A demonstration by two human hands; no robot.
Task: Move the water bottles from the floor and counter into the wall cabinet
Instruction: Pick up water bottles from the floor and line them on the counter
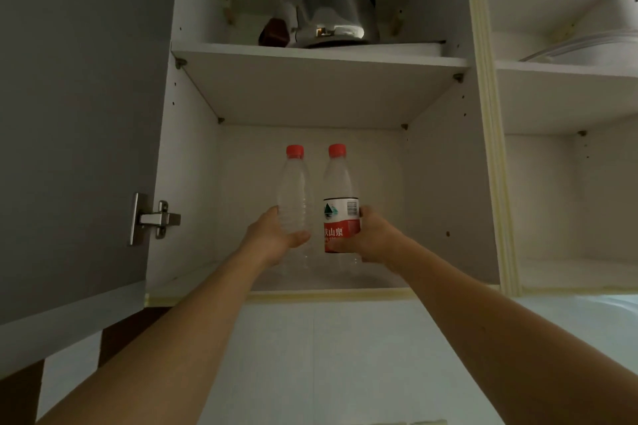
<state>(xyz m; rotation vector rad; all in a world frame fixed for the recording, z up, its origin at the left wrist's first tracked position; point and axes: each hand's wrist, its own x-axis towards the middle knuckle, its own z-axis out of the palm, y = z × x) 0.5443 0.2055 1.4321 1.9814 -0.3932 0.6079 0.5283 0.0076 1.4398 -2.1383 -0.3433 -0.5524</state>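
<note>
Inside lower compartment of white wall cabinet [445,190]: two clear plastic water bottles with red caps, upright, side by side, close but apart; unlabelled clear plastic bottle [294,197] on left, clear plastic bottle with red-and-white label [340,207] on right, bases hidden behind hands. Left hand [276,235] wrapped round lower body of unlabelled bottle, thumb across front, fingers behind; right hand [374,235] gripping labelled bottle at label height, fingers curled round its side; both forearms reaching up from below. On shelf above: shiny steel kettle with black handle [333,10]; grey cabinet door [76,114] swung open at left.
</note>
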